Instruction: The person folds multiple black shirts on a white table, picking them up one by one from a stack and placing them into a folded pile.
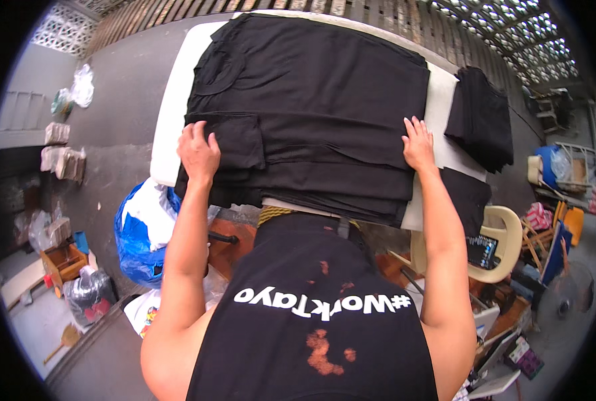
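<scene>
Black T-shirts lie stacked flat on a white table, the top black T-shirt with its round neckline towards the left. A short sleeve rests folded over the shirt's near left part, and the cloth beside it is creased lengthwise. My left hand rests on the left edge of that sleeve, thumb and fingers spread. At the opposite side my right hand lies with straight fingers on the right edge of the shirt. Neither hand visibly pinches the cloth. The layers beneath are mostly hidden.
The white table has a pile of folded black garments at its right end. A blue plastic bag with white material stands near its left corner. A cream plastic chair and a fan stand to the right.
</scene>
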Available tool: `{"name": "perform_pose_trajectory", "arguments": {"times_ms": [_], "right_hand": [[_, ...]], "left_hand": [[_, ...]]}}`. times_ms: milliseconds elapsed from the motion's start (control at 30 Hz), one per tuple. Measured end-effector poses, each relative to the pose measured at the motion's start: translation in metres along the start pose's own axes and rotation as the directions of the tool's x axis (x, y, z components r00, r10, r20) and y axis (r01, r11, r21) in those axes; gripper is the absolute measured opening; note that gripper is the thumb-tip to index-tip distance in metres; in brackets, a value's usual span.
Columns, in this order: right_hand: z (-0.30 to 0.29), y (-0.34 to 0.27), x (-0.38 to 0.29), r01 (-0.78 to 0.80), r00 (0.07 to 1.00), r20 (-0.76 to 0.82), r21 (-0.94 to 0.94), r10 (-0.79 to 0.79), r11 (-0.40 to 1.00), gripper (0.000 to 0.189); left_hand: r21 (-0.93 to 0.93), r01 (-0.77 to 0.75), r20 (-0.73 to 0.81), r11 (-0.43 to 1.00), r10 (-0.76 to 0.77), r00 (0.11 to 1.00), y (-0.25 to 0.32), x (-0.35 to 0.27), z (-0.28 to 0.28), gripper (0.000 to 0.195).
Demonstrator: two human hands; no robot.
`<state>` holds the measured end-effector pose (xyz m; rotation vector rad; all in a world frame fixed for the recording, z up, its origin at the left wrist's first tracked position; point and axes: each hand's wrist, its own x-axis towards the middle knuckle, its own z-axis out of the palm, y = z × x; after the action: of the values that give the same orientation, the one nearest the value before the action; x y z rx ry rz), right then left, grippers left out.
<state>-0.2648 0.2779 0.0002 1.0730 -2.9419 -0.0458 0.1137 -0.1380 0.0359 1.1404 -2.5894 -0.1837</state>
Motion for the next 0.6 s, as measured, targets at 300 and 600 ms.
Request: {"name": "perform_pose_trajectory", "arguments": {"times_ms": [300, 600], "right_hand": [[0.007, 0.037, 0.028, -0.544, 0.83, 0.51, 0.649, 0.227, 0.532, 0.054], [-0.001, 0.027, -0.048, -0.505, 0.861, 0.505, 0.833, 0.062, 0.226, 0.062]], "left_hand": [[0.08, 0.1, -0.26, 0.992, -0.076, 0.963, 0.002, -0.026, -0.003, 0.056], [-0.293, -0.653, 0.138, 0.698, 0.707, 0.694, 0.282, -0.05, 0.116, 0.051]]}}
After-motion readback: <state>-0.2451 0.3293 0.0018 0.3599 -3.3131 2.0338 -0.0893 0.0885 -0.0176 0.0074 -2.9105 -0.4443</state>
